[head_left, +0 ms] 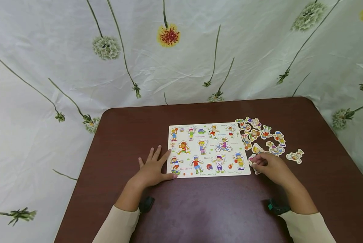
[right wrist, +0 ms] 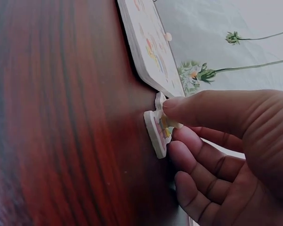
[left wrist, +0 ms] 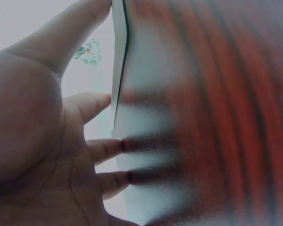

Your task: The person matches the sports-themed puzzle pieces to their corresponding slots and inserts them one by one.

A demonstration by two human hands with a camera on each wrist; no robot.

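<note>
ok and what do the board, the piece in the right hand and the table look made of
Board: probably wood or fibreboard with a printed face; the pale, thick edge in the right wrist view suggests it. Piece: likely the same, printed, with a similar pale edge. Table: glossy, reddish-brown wood or wood-look laminate, judging by the streaked grain and reflections.

A thin white rectangular board (head_left: 192,149) printed with bright sports figures, face up before us, a small pale-edged irregular cutout (right wrist: 155,135) pinched beside its near right corner, more colourful figure-shaped cutouts (head_left: 265,132) scattered at right.
</note>
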